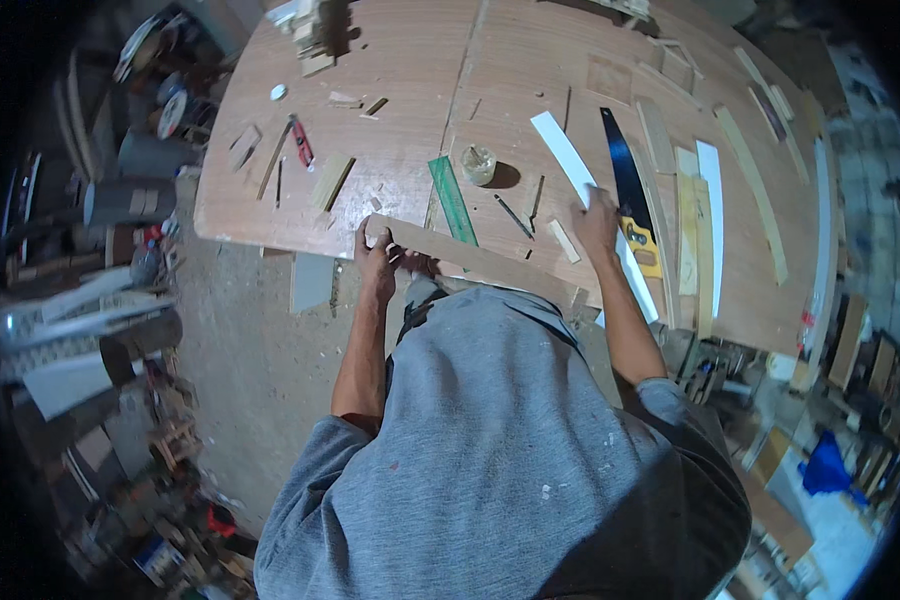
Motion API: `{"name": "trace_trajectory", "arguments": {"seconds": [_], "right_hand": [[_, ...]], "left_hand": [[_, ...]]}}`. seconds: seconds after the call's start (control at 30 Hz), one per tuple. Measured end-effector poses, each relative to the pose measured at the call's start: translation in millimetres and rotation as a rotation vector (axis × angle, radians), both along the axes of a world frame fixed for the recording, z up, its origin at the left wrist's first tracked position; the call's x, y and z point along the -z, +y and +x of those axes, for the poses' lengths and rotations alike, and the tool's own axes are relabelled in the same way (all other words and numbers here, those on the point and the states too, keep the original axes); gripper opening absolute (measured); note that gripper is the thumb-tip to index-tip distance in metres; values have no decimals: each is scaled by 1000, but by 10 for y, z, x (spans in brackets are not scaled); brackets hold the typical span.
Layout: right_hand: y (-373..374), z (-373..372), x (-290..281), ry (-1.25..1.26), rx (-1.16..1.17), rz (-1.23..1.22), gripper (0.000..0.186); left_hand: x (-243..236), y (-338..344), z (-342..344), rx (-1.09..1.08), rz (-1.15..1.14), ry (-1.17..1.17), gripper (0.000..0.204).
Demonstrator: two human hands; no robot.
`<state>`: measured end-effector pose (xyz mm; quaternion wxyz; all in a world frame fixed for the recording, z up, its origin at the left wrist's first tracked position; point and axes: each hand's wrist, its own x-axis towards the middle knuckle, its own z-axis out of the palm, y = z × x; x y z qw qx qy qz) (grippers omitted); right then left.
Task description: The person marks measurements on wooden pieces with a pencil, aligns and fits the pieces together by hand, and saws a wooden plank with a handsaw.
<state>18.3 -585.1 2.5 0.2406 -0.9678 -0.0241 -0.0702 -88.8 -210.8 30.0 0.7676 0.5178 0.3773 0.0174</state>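
Note:
Near the front edge of the table, my left hand (pixel 375 255) is closed on the left end of a thin wooden board (pixel 470 257), thumb on top. The board slants down to the right, close in front of my body. To the right, my right hand (pixel 597 225) is closed over the middle of a long white strip (pixel 560 145), hiding part of it. A handsaw (pixel 625 170) with a yellow handle lies just right of that hand. Between my hands are a green ruler (pixel 452 195), a dark pencil (pixel 513 216) and a small wood piece (pixel 564 241).
A jar (pixel 478 164) stands beyond the ruler. At the left lie a red utility knife (pixel 301 141) and a wood block (pixel 334 182). Several wood strips (pixel 750 190) and another white strip (pixel 710 220) cover the right side. Stacked materials (pixel 100 300) crowd the floor at left.

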Motion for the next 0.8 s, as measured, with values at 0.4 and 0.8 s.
{"name": "trace_trajectory", "arguments": {"seconds": [0.4, 0.8], "right_hand": [[1683, -1190, -485, 502, -137, 280, 53], [1764, -1188, -184, 344, 3, 218, 51]], "left_hand": [[226, 658, 714, 387, -101, -42, 48], [414, 839, 878, 442, -193, 37, 45]]}}
